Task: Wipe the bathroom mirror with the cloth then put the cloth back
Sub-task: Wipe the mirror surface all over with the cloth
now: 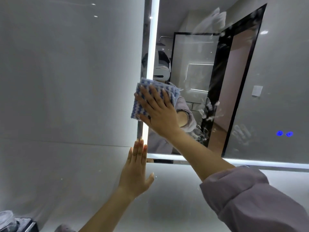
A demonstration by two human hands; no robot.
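Note:
A lit-edged bathroom mirror (275, 77) fills the upper right, smeared with white streaks and handprints. My right hand (158, 113) presses a folded blue-and-white cloth (142, 96) flat against the mirror's left edge, over the vertical light strip. The palm covers most of the cloth. My left hand (135, 171) rests flat on the grey wall tile just below the mirror's lower left corner, fingers straight and together, holding nothing.
Glossy grey wall tiles (66, 81) lie left of and below the mirror. Two blue touch lights (284, 133) glow at the mirror's lower right. Dark items (15, 221) sit at the bottom left corner. The mirror reflects a person, a shower screen and a doorway.

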